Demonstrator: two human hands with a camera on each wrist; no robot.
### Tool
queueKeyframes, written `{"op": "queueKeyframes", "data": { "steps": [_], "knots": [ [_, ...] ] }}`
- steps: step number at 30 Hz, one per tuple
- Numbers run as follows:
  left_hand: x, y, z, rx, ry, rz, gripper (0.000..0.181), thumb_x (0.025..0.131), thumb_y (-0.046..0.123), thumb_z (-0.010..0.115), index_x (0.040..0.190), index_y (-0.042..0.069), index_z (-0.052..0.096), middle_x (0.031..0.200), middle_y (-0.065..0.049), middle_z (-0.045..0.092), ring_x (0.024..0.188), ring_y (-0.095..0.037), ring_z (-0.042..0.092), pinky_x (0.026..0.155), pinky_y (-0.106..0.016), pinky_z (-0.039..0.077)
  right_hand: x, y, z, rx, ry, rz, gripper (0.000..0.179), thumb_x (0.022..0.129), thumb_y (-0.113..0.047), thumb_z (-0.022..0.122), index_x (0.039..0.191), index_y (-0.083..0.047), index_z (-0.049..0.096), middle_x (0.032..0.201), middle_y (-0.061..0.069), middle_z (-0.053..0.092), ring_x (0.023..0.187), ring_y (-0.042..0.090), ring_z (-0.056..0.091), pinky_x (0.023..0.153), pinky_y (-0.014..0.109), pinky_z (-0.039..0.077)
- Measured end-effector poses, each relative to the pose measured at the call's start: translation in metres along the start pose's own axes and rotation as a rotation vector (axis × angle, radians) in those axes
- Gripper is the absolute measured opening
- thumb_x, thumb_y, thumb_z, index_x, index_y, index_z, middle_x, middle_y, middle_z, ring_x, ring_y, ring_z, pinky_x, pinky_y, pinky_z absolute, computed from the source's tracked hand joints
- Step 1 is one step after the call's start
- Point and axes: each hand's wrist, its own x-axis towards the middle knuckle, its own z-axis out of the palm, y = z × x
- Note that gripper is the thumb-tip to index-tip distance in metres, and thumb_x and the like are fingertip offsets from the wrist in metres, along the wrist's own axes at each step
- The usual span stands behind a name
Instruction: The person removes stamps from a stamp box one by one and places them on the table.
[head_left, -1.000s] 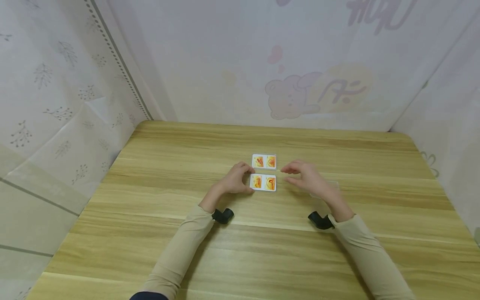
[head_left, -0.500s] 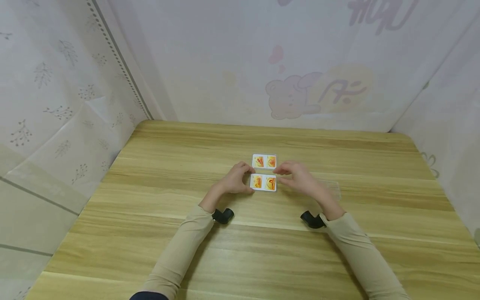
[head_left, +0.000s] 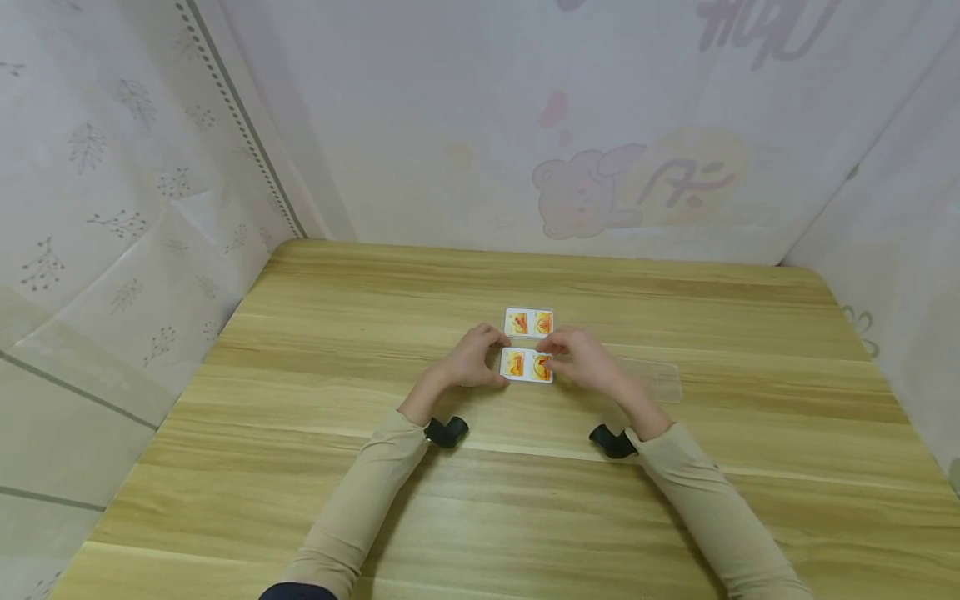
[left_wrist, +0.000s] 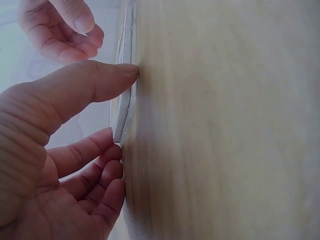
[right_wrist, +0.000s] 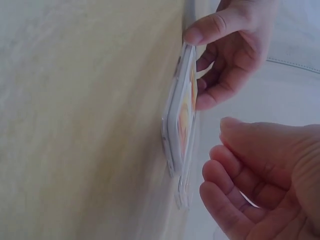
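A stack of white cards printed with orange pictures lies on the table, seated in a clear shallow plastic case half. My left hand grips its left end, thumb on the near edge and fingers at the far edge. The left wrist view shows the thumb pressed against the side of the stack. My right hand hovers at the stack's right end, fingers loosely bent and holding nothing. In the right wrist view a gap shows between its fingertips and the stack. Just behind lies a second orange-pictured card piece.
A clear plastic lid lies flat to the right, partly behind the right forearm. Black wrist mounts stick out from both sleeves. The wooden table ends at a printed curtain at the back.
My right hand has moved left, from beside the card stack to over its right end, uncovering more of the clear lid. The left hand and the cards stay in place.
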Motion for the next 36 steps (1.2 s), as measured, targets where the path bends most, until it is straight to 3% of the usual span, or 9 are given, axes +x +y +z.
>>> {"op": "queueKeyframes", "data": {
  "steps": [13, 19, 36],
  "knots": [
    [-0.001, 0.0, 0.0, 0.005, 0.006, 0.012, 0.053, 0.069, 0.009, 0.08, 0.114, -0.003, 0.056, 0.117, -0.016, 0.049, 0.114, -0.029, 0.043, 0.102, -0.041, 0.035, 0.005, -0.004, 0.008, -0.04, 0.024, 0.082, 0.014, 0.079, 0.005, 0.069, 0.093, 0.005, 0.065, 0.086, 0.012, 0.061, 0.077, 0.021, 0.057, 0.068, 0.03, 0.05],
    [-0.001, 0.001, 0.0, 0.007, 0.004, 0.008, 0.052, 0.069, 0.009, 0.08, 0.114, -0.003, 0.056, 0.118, -0.016, 0.049, 0.114, -0.029, 0.043, 0.101, -0.041, 0.035, 0.008, -0.005, 0.009, -0.05, 0.023, 0.144, 0.013, 0.08, 0.003, 0.069, 0.092, 0.005, 0.065, 0.084, 0.011, 0.061, 0.076, 0.02, 0.057, 0.067, 0.029, 0.05],
    [0.0, 0.0, 0.0, 0.006, 0.006, -0.004, 0.052, 0.069, 0.009, 0.08, 0.115, -0.002, 0.056, 0.119, -0.016, 0.048, 0.115, -0.029, 0.043, 0.102, -0.041, 0.034, 0.015, -0.005, 0.01, -0.12, 0.024, 0.207, 0.008, 0.077, 0.002, 0.071, 0.081, 0.003, 0.064, 0.074, 0.008, 0.059, 0.068, 0.017, 0.053, 0.06, 0.026, 0.045]
  ]
}}
